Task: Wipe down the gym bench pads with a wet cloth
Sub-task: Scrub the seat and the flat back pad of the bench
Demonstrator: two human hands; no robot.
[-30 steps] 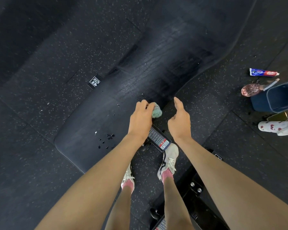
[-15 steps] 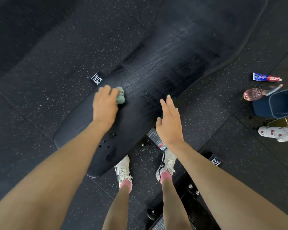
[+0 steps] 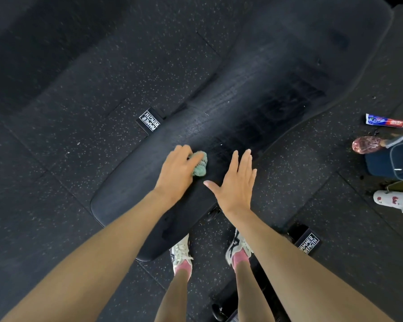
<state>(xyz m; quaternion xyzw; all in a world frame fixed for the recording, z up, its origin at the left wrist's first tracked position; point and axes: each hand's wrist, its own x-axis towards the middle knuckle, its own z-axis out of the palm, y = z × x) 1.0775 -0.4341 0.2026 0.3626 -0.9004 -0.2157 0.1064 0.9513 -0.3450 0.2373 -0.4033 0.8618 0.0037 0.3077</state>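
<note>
A long black bench pad (image 3: 261, 98) runs from lower left to upper right, with wet streaks along its middle. My left hand (image 3: 176, 171) grips a balled-up green cloth (image 3: 199, 167) and holds it down on the pad's near half. My right hand (image 3: 237, 184) is spread flat, fingers straight, over the pad's right edge just beside the cloth; whether it touches the pad I cannot tell.
Speckled black rubber floor (image 3: 79, 66) surrounds the bench. To the right lie a toothpaste tube (image 3: 385, 122), a pink brush (image 3: 368, 145), a dark blue bin (image 3: 396, 161) and a white patterned slipper (image 3: 396, 201). My feet in white shoes (image 3: 180, 252) stand by the bench's labelled base (image 3: 308, 242).
My left hand swept the cloth from the pad's right edge to its left side, then back toward the middle. My right hand opened flat and moved over the pad's edge.
</note>
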